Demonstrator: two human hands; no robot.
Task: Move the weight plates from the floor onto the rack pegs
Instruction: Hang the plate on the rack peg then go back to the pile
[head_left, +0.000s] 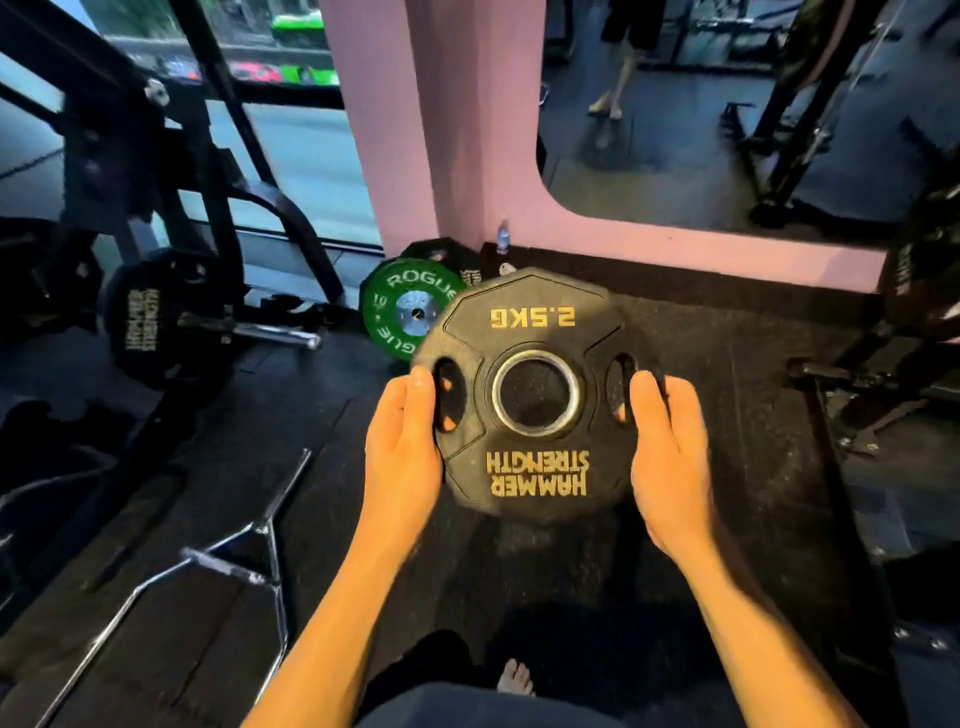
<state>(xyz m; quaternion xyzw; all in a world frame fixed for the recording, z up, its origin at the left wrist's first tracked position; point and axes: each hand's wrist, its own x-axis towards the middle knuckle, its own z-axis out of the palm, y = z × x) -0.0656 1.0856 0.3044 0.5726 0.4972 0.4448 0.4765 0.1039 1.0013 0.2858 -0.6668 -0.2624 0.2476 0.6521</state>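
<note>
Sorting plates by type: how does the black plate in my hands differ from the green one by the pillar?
The black 2.5KG Hammer Strength plate has angular edges and grip slots; the green Rogue plate is round and solid. The black one is held by both hands, the green one leans on edge on the floor. Both have metal-ringed centre holes.

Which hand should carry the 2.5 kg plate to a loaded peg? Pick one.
Left, probably. Both hands grip the 2.5 kg plate, but the left hand is on the side of the peg already holding a black plate.

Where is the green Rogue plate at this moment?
In the head view, the green Rogue plate stands left of centre, at the foot of the pink pillar, just behind and left of the 2.5 kg plate.
</note>
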